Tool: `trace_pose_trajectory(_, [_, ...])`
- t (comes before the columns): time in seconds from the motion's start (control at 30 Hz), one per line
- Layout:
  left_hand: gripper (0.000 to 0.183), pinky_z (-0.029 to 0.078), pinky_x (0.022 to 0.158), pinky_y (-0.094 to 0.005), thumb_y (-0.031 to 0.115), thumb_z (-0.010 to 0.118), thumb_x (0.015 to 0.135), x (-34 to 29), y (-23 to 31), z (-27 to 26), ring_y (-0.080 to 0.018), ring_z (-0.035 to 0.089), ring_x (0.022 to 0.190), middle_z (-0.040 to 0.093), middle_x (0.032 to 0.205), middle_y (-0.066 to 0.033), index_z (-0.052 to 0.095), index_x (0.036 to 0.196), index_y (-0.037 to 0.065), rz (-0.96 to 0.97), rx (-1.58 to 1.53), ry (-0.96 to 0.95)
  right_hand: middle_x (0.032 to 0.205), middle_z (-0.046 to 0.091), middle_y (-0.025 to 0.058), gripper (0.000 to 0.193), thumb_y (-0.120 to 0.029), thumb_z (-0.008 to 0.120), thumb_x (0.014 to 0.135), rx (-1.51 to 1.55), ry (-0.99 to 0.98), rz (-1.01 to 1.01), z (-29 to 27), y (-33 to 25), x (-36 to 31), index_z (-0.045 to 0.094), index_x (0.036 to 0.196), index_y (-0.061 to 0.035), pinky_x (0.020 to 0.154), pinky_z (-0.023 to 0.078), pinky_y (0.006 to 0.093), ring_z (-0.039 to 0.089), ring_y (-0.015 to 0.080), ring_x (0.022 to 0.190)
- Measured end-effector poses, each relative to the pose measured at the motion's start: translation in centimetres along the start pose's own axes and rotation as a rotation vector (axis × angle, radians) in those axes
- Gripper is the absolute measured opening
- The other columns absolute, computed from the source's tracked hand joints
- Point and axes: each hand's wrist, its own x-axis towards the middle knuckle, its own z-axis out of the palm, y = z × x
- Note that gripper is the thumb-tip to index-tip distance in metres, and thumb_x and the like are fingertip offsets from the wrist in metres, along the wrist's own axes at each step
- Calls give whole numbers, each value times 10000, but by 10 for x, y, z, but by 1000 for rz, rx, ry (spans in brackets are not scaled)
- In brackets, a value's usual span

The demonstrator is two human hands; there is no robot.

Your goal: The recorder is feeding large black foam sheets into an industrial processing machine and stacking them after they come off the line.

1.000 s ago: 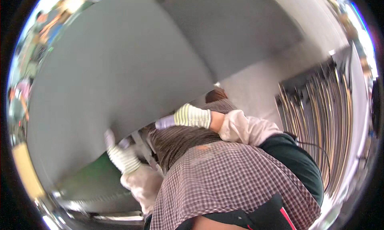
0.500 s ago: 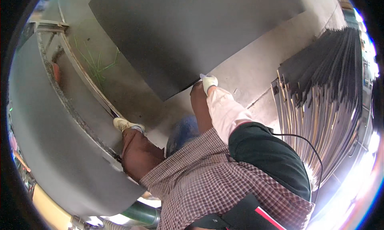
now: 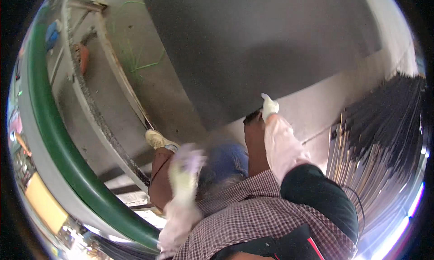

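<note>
A large dark grey sheet (image 3: 266,38) spreads out in front of me above the floor. My right hand (image 3: 270,105), in a white glove, pinches its near edge, thumb on top and fingers hidden underneath. Nearer to me, my gloved left hand (image 3: 186,167) is apart from the sheet, above my left leg. Motion smears its fingers, so whether they are closed or hold anything does not show.
A long green roller (image 3: 68,147) curves down the left side, beside a worn metal frame (image 3: 97,111). Many dark sheets (image 3: 384,120) stand packed upright on the right. Green strips (image 3: 140,65) lie on the concrete floor, left of the sheet.
My left hand has come into view. The grey sheet that covered the roller at the left is gone, baring the green surface. My view has shifted; the right hand keeps hold of the large sheet's edge.
</note>
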Motion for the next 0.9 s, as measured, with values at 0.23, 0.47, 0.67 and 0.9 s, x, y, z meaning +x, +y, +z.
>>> trace_pose_trajectory(0.23, [927, 408, 930, -430, 590, 722, 680, 45, -17, 62, -233, 471, 1117, 488, 1230, -168, 402, 1266, -51, -143, -1014, -139, 924, 585, 125, 450, -180, 758, 682, 474, -197, -294, -59, -131, -134, 539, 998, 53, 749, 452, 419, 534, 246, 826])
trace_pose_trajectory(0.47, [601, 327, 1008, -369, 375, 694, 791, -81, 147, -43, -280, 538, 1077, 600, 1099, -162, 487, 1157, -55, 613, -254, 335, 1190, 547, 141, 486, -337, 641, 810, 465, -767, -439, -160, -144, -271, 540, 1201, -66, 897, 419, 488, 487, 305, 1075])
trace_pose_trajectory(0.67, [294, 477, 792, -339, 276, 591, 870, -373, 119, -287, -251, 640, 852, 674, 906, -155, 675, 939, 3, 1009, 609, 968, 1193, 576, 95, 523, -478, 476, 874, 630, -467, -343, -396, -153, -157, 563, 1194, -74, 912, 423, 386, 539, 251, 1078])
trace_pose_trajectory(0.9, [535, 436, 933, -375, 279, 510, 900, -523, -88, -397, -246, 513, 1118, 472, 1284, -158, 387, 1346, 10, 1312, -752, 1496, 1167, 588, 88, 331, -216, 558, 858, 485, -827, -509, -322, -78, -288, 597, 1122, -19, 938, 412, 381, 538, 242, 1063])
